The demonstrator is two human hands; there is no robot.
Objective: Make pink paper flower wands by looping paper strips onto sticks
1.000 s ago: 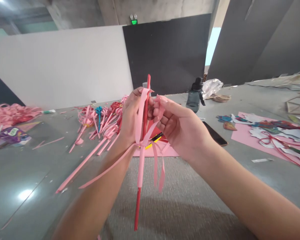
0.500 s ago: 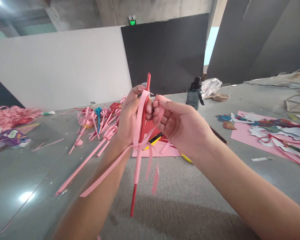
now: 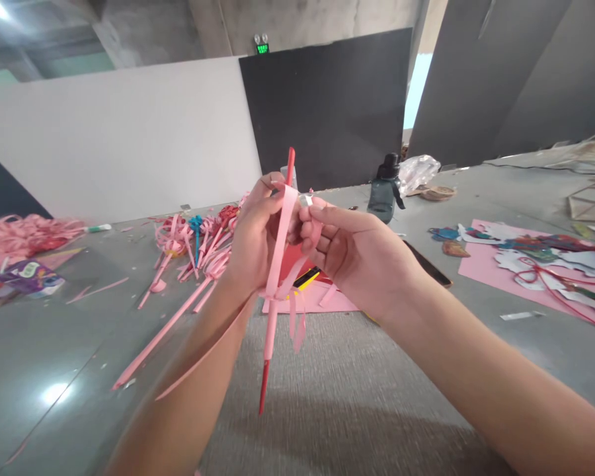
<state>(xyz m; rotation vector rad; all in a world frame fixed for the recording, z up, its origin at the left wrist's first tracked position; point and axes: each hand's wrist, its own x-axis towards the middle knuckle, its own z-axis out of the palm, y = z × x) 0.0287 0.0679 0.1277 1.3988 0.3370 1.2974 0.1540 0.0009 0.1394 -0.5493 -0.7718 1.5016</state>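
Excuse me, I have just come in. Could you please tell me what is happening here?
A person's left hand holds a tilted red rod with pink strips gathered around it. The right hand pinches one looping strip. Loose ends hang below. Other pink sticks with loops lie on the floor to the left.

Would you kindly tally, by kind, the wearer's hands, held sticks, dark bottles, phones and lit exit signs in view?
Left hand and right hand: 2
Held stick: 1
Dark bottle: 1
Phone: 1
Lit exit sign: 1
Total: 6
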